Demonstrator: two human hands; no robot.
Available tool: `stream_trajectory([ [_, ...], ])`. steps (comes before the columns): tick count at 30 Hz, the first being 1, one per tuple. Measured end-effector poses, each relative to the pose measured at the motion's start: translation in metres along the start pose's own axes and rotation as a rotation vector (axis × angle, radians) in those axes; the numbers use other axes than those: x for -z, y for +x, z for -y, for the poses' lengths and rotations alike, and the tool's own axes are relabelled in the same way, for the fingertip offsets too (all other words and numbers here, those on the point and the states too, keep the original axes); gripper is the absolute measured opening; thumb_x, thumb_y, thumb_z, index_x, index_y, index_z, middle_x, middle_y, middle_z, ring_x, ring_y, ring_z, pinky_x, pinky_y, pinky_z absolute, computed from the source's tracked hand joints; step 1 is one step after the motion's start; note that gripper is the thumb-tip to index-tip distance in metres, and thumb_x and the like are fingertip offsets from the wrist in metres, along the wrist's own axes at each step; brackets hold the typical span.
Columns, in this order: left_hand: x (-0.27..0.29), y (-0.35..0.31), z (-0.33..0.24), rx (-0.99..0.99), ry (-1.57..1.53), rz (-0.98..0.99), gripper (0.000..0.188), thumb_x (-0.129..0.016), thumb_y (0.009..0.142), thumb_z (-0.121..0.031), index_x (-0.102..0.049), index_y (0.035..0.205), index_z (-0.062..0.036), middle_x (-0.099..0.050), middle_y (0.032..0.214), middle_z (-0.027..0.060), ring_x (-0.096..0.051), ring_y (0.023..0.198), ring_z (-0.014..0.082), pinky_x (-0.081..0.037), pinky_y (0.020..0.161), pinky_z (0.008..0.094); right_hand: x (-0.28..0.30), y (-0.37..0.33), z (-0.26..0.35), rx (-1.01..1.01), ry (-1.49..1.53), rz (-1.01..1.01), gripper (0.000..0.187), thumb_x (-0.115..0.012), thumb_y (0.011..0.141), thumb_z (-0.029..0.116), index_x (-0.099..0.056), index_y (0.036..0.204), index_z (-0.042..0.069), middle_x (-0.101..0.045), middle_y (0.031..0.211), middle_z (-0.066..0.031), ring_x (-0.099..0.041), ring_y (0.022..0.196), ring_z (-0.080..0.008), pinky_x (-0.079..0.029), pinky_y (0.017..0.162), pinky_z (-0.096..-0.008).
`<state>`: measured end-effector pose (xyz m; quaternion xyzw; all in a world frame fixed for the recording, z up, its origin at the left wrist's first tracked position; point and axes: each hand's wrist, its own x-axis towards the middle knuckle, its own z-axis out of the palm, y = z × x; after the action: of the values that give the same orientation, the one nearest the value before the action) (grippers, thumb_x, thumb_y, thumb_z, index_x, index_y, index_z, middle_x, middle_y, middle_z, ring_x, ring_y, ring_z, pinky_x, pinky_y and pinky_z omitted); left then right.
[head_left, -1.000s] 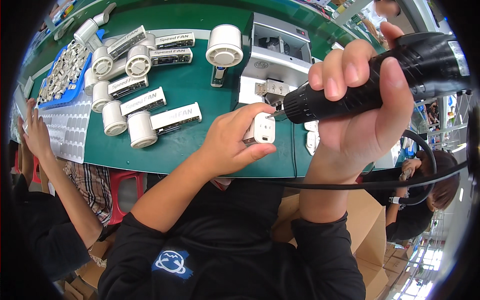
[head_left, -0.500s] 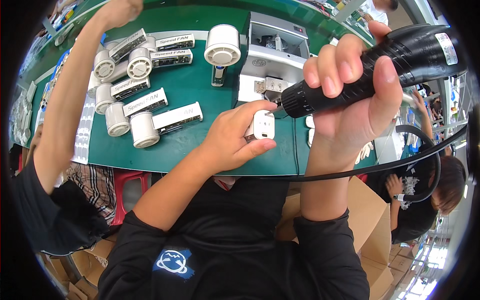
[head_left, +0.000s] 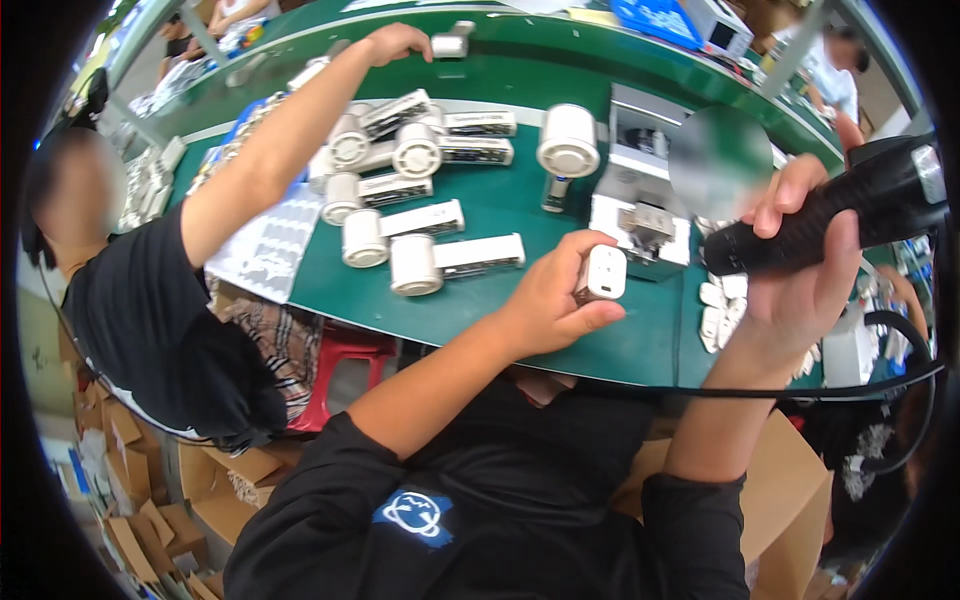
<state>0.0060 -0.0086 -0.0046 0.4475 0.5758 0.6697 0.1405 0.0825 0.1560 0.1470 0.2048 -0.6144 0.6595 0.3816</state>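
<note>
My left hand (head_left: 545, 300) is closed around a white handheld fan part (head_left: 606, 270), its end face with small holes and a slot turned up. The rest of that part is hidden inside my fingers. To the right, my right hand (head_left: 800, 285) grips a black electric screwdriver (head_left: 830, 210), its nose pointing left and apart from the white part. Just behind my left hand stands a grey metal machine (head_left: 640, 170) with a small metal fixture (head_left: 647, 225) at its front. A white fan (head_left: 568, 140) stands to the left of the machine.
Several white fans (head_left: 415, 264) with exposed circuit boards lie at left on the green table (head_left: 350, 300). A co-worker's arm (head_left: 270, 150) reaches over them toward a white fan (head_left: 450, 45) at the back. Small white parts (head_left: 715, 315) sit at right, near a black cable (head_left: 720, 391).
The screwdriver has come away from the white part and moved right, so the two are now apart. My view has swung left. The co-worker's hand is now near a white fan.
</note>
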Motion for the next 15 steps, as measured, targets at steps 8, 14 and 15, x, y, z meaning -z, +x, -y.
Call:
stream_trajectory([
  [8, 0.026, -0.014, -0.009, 0.144, -0.198, -0.167, 0.051, -0.064, 0.082, -0.019, -0.039, 0.124, -0.0045, -0.056, 0.103, 0.0083, -0.054, 0.097, 0.0170, -0.046, 0.083, 0.0324, 0.006, -0.068, -0.054, -0.404, -0.088, -0.282, 0.046, -0.062, 0.076, -0.004, -0.046, 0.119, -0.003, -0.061, 0.090, -0.0102, -0.060, 0.083, -0.0174, -0.047, 0.080, -0.0289],
  [14, 0.077, 0.019, -0.056, 0.027, -0.711, -0.482, 0.042, -0.049, 0.091, -0.040, -0.044, 0.114, -0.0047, -0.059, 0.087, 0.0095, -0.061, 0.075, 0.0175, -0.052, 0.066, 0.0301, -0.001, -0.090, -0.080, -0.571, -0.048, -0.346, 0.014, -0.053, 0.088, 0.010, -0.058, 0.095, 0.000, -0.055, 0.067, -0.0055, -0.050, 0.055, -0.0115, -0.040, 0.052, -0.0211],
  [15, 0.083, 0.022, -0.061, 0.041, -0.678, -0.498, 0.042, -0.050, 0.091, -0.040, -0.044, 0.114, -0.0052, -0.059, 0.087, 0.0093, -0.060, 0.074, 0.0173, -0.052, 0.065, 0.0298, -0.001, -0.090, -0.079, -0.550, -0.063, -0.346, 0.013, -0.053, 0.088, 0.011, -0.058, 0.094, 0.000, -0.055, 0.066, -0.0053, -0.049, 0.054, -0.0114, -0.040, 0.051, -0.0207],
])
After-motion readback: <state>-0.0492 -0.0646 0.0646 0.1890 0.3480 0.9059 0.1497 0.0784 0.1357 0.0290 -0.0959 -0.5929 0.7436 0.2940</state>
